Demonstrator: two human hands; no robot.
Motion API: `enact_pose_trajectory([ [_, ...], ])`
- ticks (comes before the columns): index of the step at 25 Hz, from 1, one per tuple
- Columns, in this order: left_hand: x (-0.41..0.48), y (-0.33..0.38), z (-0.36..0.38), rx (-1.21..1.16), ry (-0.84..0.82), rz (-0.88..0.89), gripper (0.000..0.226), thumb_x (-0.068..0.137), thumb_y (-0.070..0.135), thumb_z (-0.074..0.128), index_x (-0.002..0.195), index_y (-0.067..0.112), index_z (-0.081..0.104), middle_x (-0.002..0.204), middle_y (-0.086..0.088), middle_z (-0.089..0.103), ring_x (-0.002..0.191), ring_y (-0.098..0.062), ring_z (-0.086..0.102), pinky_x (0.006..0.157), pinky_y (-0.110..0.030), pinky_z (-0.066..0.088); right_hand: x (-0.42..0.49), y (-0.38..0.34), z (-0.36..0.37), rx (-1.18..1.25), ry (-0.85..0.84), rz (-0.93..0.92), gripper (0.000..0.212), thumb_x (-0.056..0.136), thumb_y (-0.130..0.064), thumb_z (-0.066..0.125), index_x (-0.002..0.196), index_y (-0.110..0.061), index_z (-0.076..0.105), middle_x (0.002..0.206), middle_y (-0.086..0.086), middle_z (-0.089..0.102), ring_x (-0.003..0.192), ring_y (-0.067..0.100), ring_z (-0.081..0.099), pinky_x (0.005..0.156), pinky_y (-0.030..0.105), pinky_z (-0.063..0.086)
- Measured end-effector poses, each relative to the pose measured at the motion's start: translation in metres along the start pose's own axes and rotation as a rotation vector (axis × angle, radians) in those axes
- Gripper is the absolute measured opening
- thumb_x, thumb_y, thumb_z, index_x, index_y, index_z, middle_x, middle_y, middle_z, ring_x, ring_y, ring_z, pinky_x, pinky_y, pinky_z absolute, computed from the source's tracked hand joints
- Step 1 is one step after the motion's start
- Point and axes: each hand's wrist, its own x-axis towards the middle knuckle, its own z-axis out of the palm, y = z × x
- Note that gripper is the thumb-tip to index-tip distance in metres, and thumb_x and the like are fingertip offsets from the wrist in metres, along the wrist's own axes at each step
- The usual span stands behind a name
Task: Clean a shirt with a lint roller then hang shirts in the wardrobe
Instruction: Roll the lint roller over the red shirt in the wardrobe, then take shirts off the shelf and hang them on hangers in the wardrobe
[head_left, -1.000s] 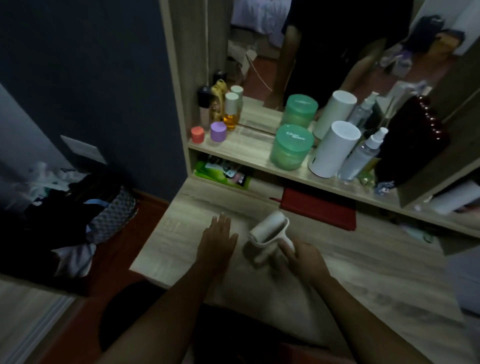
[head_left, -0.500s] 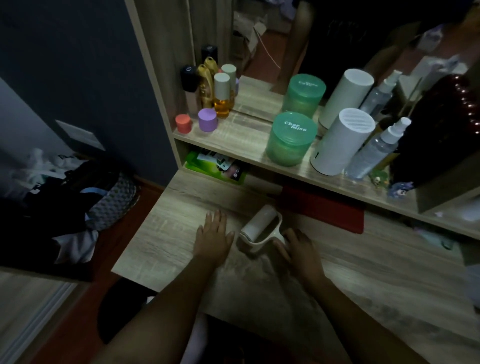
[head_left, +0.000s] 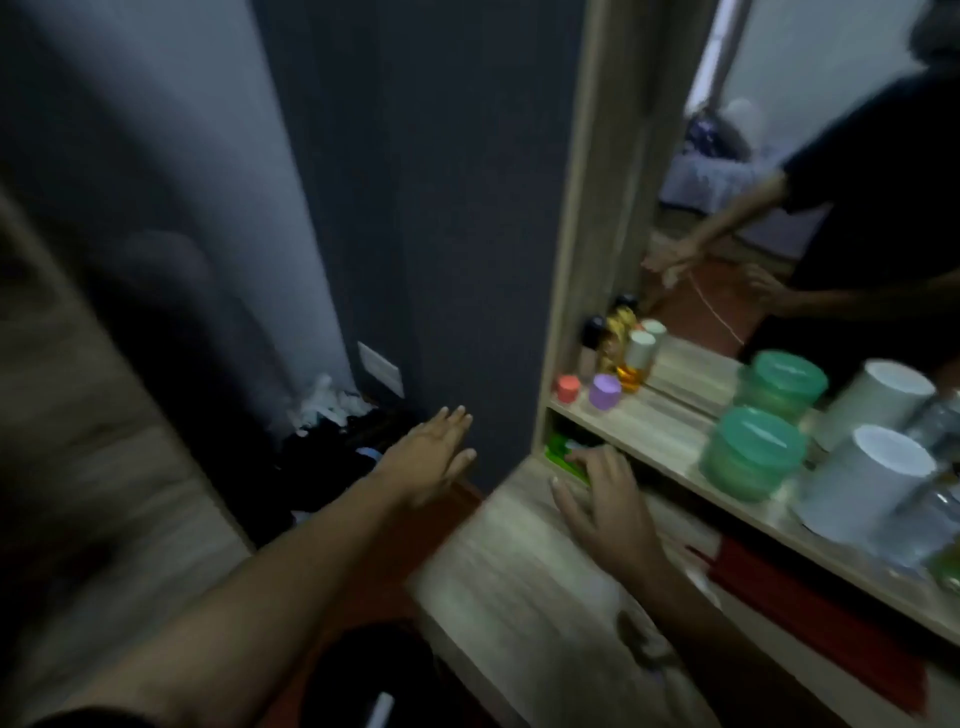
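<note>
View has swung left. Right hand (head_left: 605, 501) no longer grips the lint roller; its fingers lie spread on the desk (head_left: 498, 561). Left hand (head_left: 434, 457), fingers straight, now reaches out toward the clothes pile (head_left: 332, 431). Roller is perhaps the blurred pale shape (head_left: 641, 642) behind the right wrist, beside the forearm, but I cannot tell.

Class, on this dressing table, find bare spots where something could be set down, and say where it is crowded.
Bare: the desktop's left edge beside the right hand; the shelf strip between the purple jar and green jar. Crowded: the shelf's right end, around the white cylinder.
</note>
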Motion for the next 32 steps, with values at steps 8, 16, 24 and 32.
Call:
enact_pose_trajectory([
  [8, -0.156, -0.174, -0.237, 0.249, 0.391, -0.23, 0.057, 0.099, 0.038, 0.033, 0.148, 0.011, 0.019, 0.157, -0.008, 0.017, 0.146, -0.021, 0.013, 0.117, -0.03, 0.01, 0.156, -0.288, 0.052, 0.0, 0.052, -0.518, 0.052, 0.088, -0.053, 0.035, 0.116, -0.012, 0.052, 0.11, 0.007, 0.052, 0.101, 0.023, 0.05, 0.085, 0.037, 0.045],
  [16, -0.326, -0.29, -0.393, 0.506, 0.578, -0.334, 0.075, 0.087, 0.059, 0.019, 0.147, 0.013, 0.022, 0.155, -0.007, 0.024, 0.144, -0.018, 0.022, 0.115, -0.026, 0.017, 0.202, -0.549, 0.104, 0.101, 0.205, -0.841, 0.034, 0.088, -0.036, 0.051, 0.115, -0.016, 0.051, 0.11, 0.003, 0.052, 0.101, 0.02, 0.05, 0.082, 0.032, 0.041],
  [24, -0.391, -0.373, -0.507, 0.67, 0.711, -0.326, 0.064, 0.095, 0.037, 0.044, 0.149, 0.02, 0.013, 0.159, 0.002, 0.011, 0.145, -0.01, 0.011, 0.111, -0.018, 0.011, 0.261, -0.692, 0.12, -0.018, 0.335, -1.008, 0.036, 0.084, -0.037, 0.054, 0.115, -0.019, 0.05, 0.108, 0.001, 0.051, 0.098, 0.019, 0.049, 0.08, 0.03, 0.04],
  [32, -0.373, -0.431, -0.597, 0.917, 0.902, -0.336, 0.065, 0.09, 0.025, 0.056, 0.146, 0.013, 0.026, 0.155, -0.007, 0.025, 0.142, -0.02, 0.026, 0.11, -0.021, 0.016, 0.356, -0.775, 0.121, -0.113, 0.481, -1.091, 0.037, 0.084, -0.036, 0.055, 0.115, -0.018, 0.05, 0.107, 0.003, 0.05, 0.099, 0.021, 0.049, 0.082, 0.034, 0.042],
])
